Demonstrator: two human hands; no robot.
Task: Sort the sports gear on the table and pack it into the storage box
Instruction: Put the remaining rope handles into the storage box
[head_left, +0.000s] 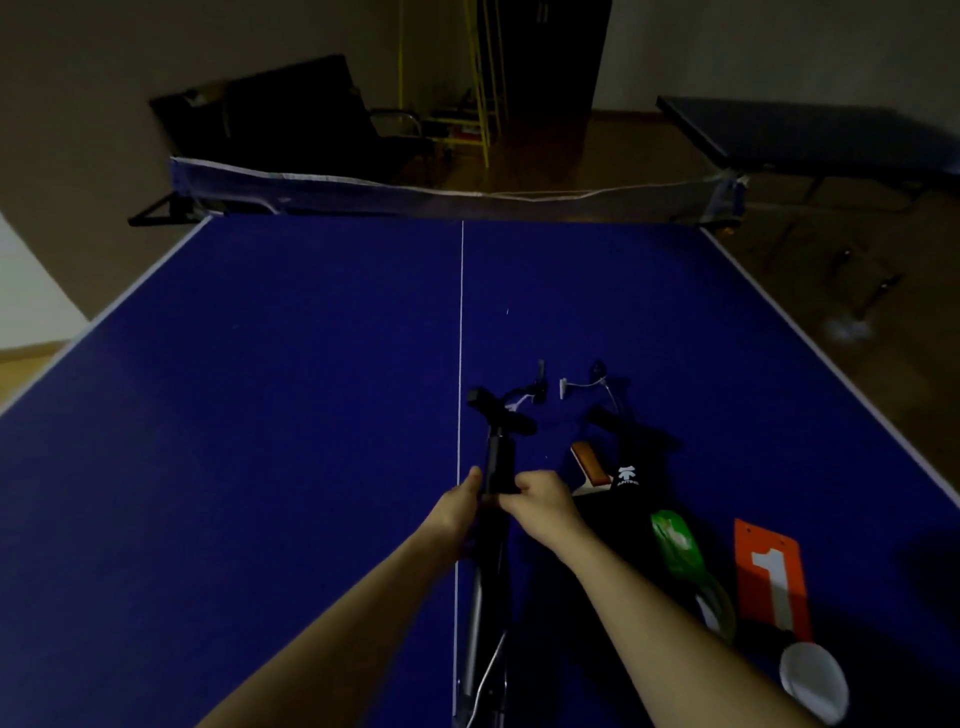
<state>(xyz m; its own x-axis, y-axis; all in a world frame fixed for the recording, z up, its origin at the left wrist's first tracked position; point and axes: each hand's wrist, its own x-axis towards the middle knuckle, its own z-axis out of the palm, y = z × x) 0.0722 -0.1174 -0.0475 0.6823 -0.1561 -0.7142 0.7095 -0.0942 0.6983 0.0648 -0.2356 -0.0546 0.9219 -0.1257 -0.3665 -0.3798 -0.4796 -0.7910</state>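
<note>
We held the black pole (496, 462) in both grips, left hand (457, 512) and right hand (540, 499); the paddle (589, 465) and number card (771, 577) lay unpacked on the worktop (260, 415), no box visible.

A dim games room: blue ping-pong table (260, 415) with net (441, 195).

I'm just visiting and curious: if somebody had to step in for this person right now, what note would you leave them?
Left hand and right hand: both grip a black pole-like frame lying along the table's white centre line.
To its right on the blue table: a paddle, a black bag, a green packet, an orange number card, a white disc.
Done: nothing visibly packed; no storage box in view.
Left: sort and box everything.
</note>
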